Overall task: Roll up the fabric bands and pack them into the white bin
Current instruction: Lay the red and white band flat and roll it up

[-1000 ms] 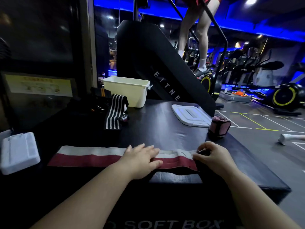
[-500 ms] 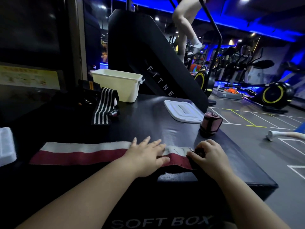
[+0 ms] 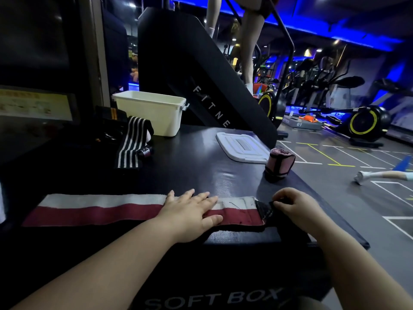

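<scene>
Left hand (image 3: 192,209) lies flat, fingers spread, on the red-and-white band (image 3: 100,209). Right hand (image 3: 295,204) pinches its dark end on the tabletop (image 3: 201,166).

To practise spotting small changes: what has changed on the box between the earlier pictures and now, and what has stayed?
The right hand has shifted slightly right, baring the dark end tab of the band, which it pinches. The left hand stays flat on the band; the bin, lid and rolled band have not moved.
</scene>
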A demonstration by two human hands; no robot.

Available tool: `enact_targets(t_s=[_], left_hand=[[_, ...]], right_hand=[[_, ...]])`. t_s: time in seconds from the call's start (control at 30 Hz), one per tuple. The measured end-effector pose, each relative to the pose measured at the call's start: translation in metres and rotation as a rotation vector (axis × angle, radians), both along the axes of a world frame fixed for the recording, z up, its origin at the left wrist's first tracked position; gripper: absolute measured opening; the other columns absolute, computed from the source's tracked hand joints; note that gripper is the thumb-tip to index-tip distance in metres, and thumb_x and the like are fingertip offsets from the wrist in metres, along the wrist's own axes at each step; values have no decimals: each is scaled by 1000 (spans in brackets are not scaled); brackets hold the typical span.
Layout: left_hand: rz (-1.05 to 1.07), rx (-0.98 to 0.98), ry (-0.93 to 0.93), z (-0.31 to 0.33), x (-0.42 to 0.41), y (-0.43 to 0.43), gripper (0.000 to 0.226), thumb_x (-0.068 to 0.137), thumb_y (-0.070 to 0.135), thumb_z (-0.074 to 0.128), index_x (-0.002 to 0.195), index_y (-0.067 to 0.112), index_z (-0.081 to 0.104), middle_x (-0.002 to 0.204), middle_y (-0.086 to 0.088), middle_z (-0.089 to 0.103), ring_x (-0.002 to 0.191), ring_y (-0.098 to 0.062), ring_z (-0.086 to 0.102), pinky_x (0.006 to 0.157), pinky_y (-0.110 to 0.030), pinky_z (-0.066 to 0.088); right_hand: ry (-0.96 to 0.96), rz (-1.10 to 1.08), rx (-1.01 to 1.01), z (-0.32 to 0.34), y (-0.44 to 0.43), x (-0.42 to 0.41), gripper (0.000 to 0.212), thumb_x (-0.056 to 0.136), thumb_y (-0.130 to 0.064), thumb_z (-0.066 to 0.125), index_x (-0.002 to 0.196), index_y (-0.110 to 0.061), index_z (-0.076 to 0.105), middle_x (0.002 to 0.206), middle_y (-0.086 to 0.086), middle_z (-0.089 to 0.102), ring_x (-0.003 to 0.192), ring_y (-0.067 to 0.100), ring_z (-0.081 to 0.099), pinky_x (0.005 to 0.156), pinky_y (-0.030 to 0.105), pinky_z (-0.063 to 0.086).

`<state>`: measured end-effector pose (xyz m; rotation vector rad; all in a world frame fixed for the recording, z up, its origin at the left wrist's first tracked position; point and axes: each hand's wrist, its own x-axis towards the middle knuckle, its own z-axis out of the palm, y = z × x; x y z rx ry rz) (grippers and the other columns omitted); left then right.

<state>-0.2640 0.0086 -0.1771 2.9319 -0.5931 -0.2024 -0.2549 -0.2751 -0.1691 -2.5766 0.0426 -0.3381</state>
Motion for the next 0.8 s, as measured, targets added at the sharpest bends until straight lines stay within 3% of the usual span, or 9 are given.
enact_targets(t_s=[0.2,0.37,0.47,0.6,0.7,0.8], left_hand=[[-71,15,-7,3,-2,-17,65,94,69,24,153,43,9,163,14,2,151,-18,-1,121,-47,-4],[-94,16,-43,-1,-1,-29,64,95,68,20,153,41,11,163,13,4,151,-15,-1,118,-54,-9],[-92,3,-41,-3,0,-29,63,95,67,19,153,43,9,163,13,4,150,-14,-2,118,-54,-8],[-86,-3,-45,-3,1,-29,63,95,68,21,152,43,11,163,14,6,150,-14,0,118,-53,-6],[-88,-15,-46,-3,1,-28,64,95,68,21,153,43,11,163,14,6,150,-14,0,119,-52,-5],[-72,-32,-51,-5,2,-27,69,95,67,20,155,34,9,163,13,4,150,-12,0,120,-46,-3]], right_hand=[[-5,-84,20,0,-25,2,33,83,-10,72,71,-39,59,76,-16,65,75,9,60,64,19,38],[-3,-171,-41,-1,-33,-3,20,79,-16,76,79,-35,69,88,-3,70,86,21,64,74,28,43],[-238,-208,-307,1,-16,-7,32,66,-7,79,93,-23,75,99,7,67,98,36,56,85,38,46],[-506,34,-534,15,27,-12,39,47,-1,85,80,-20,77,88,1,70,87,33,61,78,39,54],[-465,137,-426,9,58,-11,33,58,2,82,84,-18,78,90,-1,72,88,28,66,80,31,53],[-234,133,-165,-1,76,-9,30,88,-11,62,116,-18,70,121,1,65,117,21,57,98,25,39]])
